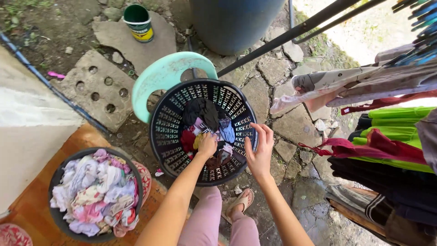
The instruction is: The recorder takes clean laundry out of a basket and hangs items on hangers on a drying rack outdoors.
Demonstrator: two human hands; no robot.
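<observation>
Laundry basket (169, 132) clothes (205, 123) hide left hand (207, 145) fingers.

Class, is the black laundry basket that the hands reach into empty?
No: the black laundry basket holds a small pile of clothes, which the left hand touches.

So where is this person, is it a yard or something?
Probably a backyard laundry spot. The ground is cracked stone paving and dirt, washed clothes hang on the right, and the left hand reaches into a black laundry basket.
</observation>
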